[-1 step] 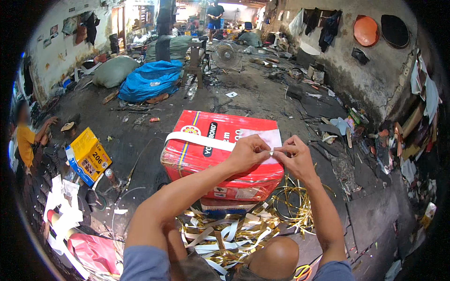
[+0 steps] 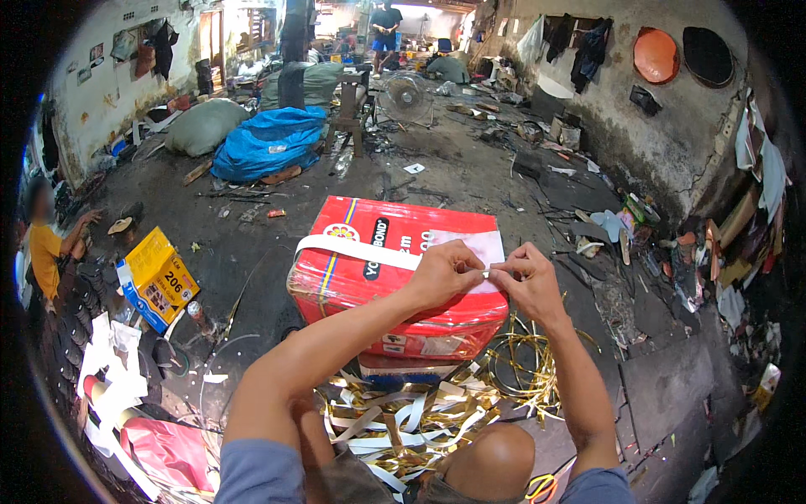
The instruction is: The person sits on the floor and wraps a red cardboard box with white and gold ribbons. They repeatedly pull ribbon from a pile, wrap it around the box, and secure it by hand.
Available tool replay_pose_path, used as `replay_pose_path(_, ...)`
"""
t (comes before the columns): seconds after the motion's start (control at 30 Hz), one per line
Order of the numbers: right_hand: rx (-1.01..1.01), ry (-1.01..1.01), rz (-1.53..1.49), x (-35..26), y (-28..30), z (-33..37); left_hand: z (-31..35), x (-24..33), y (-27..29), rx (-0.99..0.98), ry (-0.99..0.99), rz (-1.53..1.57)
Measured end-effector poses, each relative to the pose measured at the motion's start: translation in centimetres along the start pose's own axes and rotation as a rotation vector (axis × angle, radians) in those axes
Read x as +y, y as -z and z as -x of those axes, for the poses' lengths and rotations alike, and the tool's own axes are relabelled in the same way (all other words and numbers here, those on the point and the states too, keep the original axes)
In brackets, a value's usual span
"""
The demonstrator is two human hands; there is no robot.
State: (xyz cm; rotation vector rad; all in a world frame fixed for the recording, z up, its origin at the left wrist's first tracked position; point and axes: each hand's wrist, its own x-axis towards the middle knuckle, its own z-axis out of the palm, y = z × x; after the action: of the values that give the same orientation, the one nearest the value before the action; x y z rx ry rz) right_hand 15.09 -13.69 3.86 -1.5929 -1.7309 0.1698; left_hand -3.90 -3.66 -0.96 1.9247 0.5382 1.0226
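Strip (image 2: 357,249) on the box (image 2: 361,286), carton (image 2: 158,281) left, fan (image 2: 405,99) well behind.

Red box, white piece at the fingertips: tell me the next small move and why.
Probably a slight, gentle straightening of the small white piece: the left hand and right hand meet at it, close together over the red box.

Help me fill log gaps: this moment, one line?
left hand: pinching small white piece; right hand: pinching it too; below: red box
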Motion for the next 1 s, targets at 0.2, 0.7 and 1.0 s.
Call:
replay_pose_path(0.2, 0.116, -0.148, -0.258, 2.2, -2.5, -0.8, -1.1, -0.7, 0.1, 0.072, -0.034, -0.074)
replay_pose_path(0.7, 0.146, -0.513, -0.829, 2.6, -3.5, -0.3, -4.7, 0.8, 0.8, -0.171, -0.283, -0.285)
replay_pose_path(1.0, 0.202, -0.529, -1.078, 2.3, -5.5, 0.6, -3.0, 0.1, -0.9, -0.017, -0.229, -0.108)
